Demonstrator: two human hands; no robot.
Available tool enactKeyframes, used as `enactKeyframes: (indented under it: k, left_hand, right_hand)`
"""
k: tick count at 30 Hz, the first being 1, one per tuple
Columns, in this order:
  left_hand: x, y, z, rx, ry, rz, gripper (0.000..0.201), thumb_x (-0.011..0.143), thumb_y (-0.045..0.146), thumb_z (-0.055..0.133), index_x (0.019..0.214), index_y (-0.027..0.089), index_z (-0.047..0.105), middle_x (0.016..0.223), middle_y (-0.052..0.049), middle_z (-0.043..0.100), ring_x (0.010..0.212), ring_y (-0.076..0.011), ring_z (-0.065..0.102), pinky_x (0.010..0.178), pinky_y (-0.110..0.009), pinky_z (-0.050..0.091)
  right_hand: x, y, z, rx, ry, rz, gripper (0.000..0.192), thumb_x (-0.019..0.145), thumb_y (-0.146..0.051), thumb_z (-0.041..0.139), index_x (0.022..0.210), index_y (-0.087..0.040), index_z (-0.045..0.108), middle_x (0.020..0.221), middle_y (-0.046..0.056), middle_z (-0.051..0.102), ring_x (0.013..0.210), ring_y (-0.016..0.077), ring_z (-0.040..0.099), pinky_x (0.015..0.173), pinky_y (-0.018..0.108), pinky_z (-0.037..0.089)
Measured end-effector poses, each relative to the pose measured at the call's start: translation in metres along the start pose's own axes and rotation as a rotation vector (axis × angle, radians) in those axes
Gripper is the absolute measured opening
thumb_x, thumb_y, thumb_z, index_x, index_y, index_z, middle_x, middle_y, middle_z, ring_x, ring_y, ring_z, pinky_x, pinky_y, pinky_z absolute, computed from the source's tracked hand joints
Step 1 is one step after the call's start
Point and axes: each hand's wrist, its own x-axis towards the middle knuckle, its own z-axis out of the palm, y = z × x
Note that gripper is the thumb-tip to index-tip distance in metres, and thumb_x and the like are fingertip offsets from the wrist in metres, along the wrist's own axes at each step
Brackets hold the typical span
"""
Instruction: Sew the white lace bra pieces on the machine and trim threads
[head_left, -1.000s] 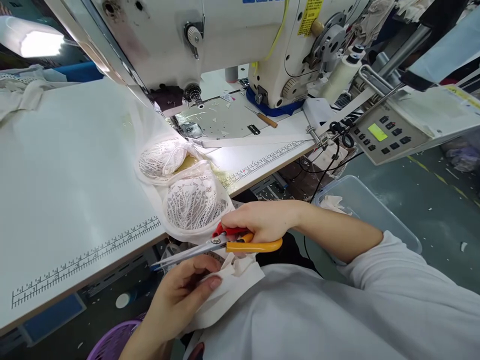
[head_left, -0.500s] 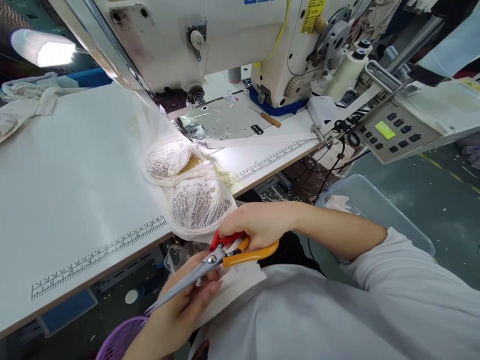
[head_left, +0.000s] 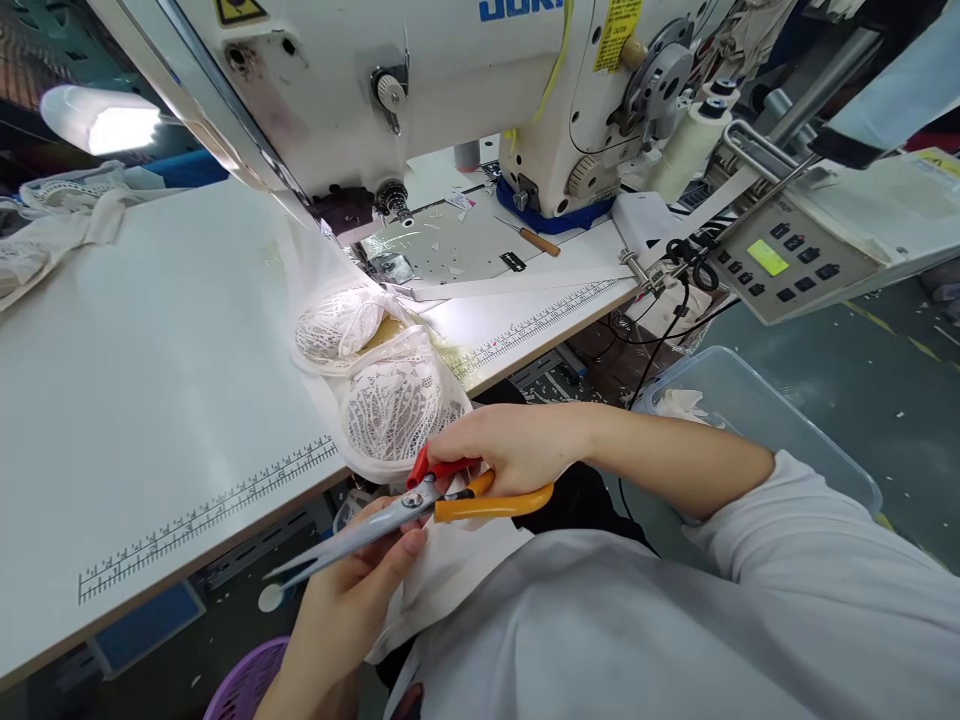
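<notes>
My right hand (head_left: 517, 447) is closed round the scissors (head_left: 386, 520), which have one red and one orange handle. The blades point to the lower left, slightly parted, and pass above my left hand (head_left: 356, 590). In my left hand, thumb and fingers pinch white fabric (head_left: 442, 570) that hangs over my lap. A white lace bra (head_left: 397, 405) lies on the table edge just beyond both hands. Its far part runs under the sewing machine head (head_left: 322, 110), and its near cup touches the knuckles of my right hand or lies just behind them.
A white strip (head_left: 525, 285) runs from the machine to a metal guide on the right. An orange-handled tool (head_left: 538, 240) lies on the machine bed. A control panel (head_left: 795, 255) juts out at right. Below are a clear plastic bin (head_left: 795, 430) and a purple basket (head_left: 247, 685).
The scissors have shifted slightly left and up, and their blades now show a gap. My left hand has moved a little left, with the white fabric hanging lower.
</notes>
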Motion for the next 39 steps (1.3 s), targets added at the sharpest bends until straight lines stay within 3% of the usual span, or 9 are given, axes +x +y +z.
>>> enactKeyframes:
  k: [5, 10, 19, 26, 32, 35, 39]
  left_hand:
    - [0.002, 0.005, 0.004, -0.140, -0.027, 0.020, 0.020, 0.072, 0.037, 0.066, 0.065, 0.019, 0.059, 0.069, 0.000, 0.059, 0.065, -0.0125, 0.053, 0.058, -0.020, 0.045]
    - [0.001, 0.012, 0.011, -0.159, 0.032, -0.016, 0.022, 0.069, 0.037, 0.069, 0.063, 0.019, 0.058, 0.069, -0.001, 0.058, 0.068, -0.0141, 0.052, 0.059, -0.022, 0.043]
    - [0.002, -0.001, 0.006, -0.218, 0.076, -0.015, 0.019, 0.065, 0.032, 0.073, 0.062, 0.018, 0.061, 0.060, 0.002, 0.056, 0.058, -0.0105, 0.048, 0.054, -0.018, 0.041]
    - [-0.006, 0.010, 0.019, 0.055, 0.180, 0.081, 0.013, 0.073, 0.026, 0.061, 0.084, 0.022, 0.066, 0.075, 0.000, 0.062, 0.075, -0.0159, 0.056, 0.067, -0.022, 0.044]
    - [-0.003, 0.003, 0.013, 0.319, 0.068, 0.241, 0.011, 0.075, 0.025, 0.058, 0.067, 0.021, 0.065, 0.056, 0.003, 0.054, 0.055, -0.0128, 0.049, 0.056, -0.022, 0.040]
    - [-0.002, -0.002, 0.012, 0.178, 0.085, 0.164, 0.014, 0.075, 0.028, 0.059, 0.065, 0.020, 0.063, 0.061, 0.002, 0.057, 0.054, -0.0114, 0.046, 0.052, -0.021, 0.038]
    - [-0.003, 0.001, 0.019, -0.189, 0.121, -0.036, 0.018, 0.070, 0.035, 0.067, 0.063, 0.018, 0.063, 0.062, 0.001, 0.057, 0.056, -0.0102, 0.046, 0.050, -0.018, 0.036]
  right_hand:
    - [0.005, 0.001, 0.002, 0.016, 0.067, 0.055, 0.026, 0.070, -0.027, 0.064, 0.069, -0.018, 0.039, 0.067, -0.005, 0.046, 0.058, 0.0087, 0.040, 0.053, 0.020, 0.030]
    - [0.010, 0.001, 0.003, 0.000, 0.091, 0.073, 0.028, 0.070, -0.023, 0.063, 0.066, -0.019, 0.036, 0.067, -0.005, 0.046, 0.058, 0.0086, 0.041, 0.052, 0.021, 0.029]
    - [0.010, -0.001, 0.004, -0.062, 0.085, 0.078, 0.029, 0.071, -0.028, 0.060, 0.065, -0.020, 0.033, 0.064, -0.005, 0.044, 0.057, 0.0095, 0.039, 0.050, 0.022, 0.028]
    - [0.010, -0.005, 0.002, -0.103, 0.060, 0.100, 0.022, 0.071, -0.019, 0.055, 0.067, -0.019, 0.034, 0.066, -0.003, 0.046, 0.057, 0.0103, 0.041, 0.050, 0.022, 0.029]
    - [0.013, -0.009, 0.003, -0.125, 0.047, 0.117, 0.026, 0.071, -0.018, 0.057, 0.064, -0.020, 0.031, 0.065, -0.003, 0.045, 0.056, 0.0098, 0.039, 0.049, 0.022, 0.029]
    - [0.014, -0.009, 0.004, -0.093, 0.059, 0.160, 0.027, 0.071, -0.020, 0.059, 0.064, -0.019, 0.032, 0.063, -0.004, 0.044, 0.055, 0.0095, 0.039, 0.049, 0.022, 0.029]
    - [0.012, -0.005, 0.008, 0.063, 0.160, 0.226, 0.029, 0.070, -0.028, 0.063, 0.066, -0.019, 0.035, 0.067, -0.003, 0.048, 0.058, 0.0096, 0.042, 0.051, 0.022, 0.033]
